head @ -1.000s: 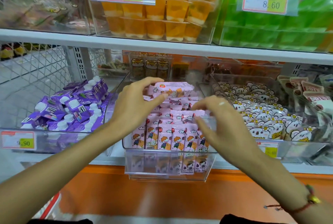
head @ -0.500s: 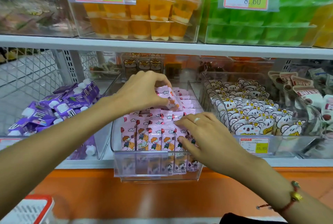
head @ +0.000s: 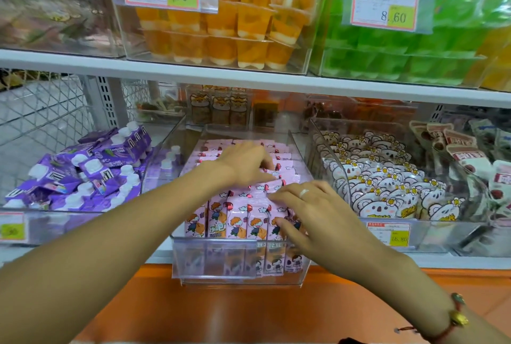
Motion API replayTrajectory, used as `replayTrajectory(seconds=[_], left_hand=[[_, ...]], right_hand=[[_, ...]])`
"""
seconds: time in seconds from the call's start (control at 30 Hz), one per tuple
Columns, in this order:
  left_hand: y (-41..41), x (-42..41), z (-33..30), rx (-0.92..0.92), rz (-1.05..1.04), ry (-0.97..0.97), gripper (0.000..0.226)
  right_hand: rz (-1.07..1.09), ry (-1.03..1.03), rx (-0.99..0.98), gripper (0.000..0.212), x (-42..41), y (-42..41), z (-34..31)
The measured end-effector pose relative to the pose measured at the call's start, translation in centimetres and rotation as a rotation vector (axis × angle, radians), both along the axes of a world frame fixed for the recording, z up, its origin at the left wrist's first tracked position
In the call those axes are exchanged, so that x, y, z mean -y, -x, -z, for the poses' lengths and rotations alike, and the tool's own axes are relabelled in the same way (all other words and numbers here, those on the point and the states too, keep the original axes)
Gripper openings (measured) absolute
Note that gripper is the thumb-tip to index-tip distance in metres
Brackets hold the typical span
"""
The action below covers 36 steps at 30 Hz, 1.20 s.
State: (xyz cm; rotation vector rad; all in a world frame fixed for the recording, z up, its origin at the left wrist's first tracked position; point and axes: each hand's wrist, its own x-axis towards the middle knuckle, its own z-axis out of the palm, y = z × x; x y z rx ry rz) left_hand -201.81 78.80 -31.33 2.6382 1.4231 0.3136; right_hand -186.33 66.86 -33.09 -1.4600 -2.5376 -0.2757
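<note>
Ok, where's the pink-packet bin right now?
Head view: the clear bin sits mid-frame on the lower shelf, between the purple pouches on its left and the koala packets on its right; the left hand and right hand rest on its pink packets.

Pink foil snack packets printed with orange-haired cartoon children (head: 237, 222) sit between purple white-capped pouches (head: 83, 175) and white bear-faced packets (head: 387, 191).

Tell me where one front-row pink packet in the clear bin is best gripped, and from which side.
Pinch the top edge of the front-row pink packet from above. The packets stand upright, pressed side by side, and the front wall of the clear bin covers their lower part, so probably only the top seam is free to take.
</note>
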Motion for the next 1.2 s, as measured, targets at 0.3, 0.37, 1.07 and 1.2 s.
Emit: replayTrajectory(seconds=[0.3,0.37,1.07,1.2], left_hand=[[0.8,0.5,-0.3,-0.02,0.087,-0.067,0.03],[0.7,0.5,0.0,-0.01,0.069,-0.044,0.03],[5.3,9.9,-0.6,1.438,-0.243,-0.051,0.006],[4.8,10.9,-0.5,1.438,-0.142,0.062,0.008]], right_hand=[[0.003,-0.018,0.014,0.041,-0.1,-0.1,0.0],[0.001,-0.02,0.007,0.041,0.0,-0.1,0.0],[0.099,-0.013,-0.866,0.026,-0.4,1.2,-2.4],[-0.007,0.289,-0.971,0.036,0.3,3.0,-2.8]])
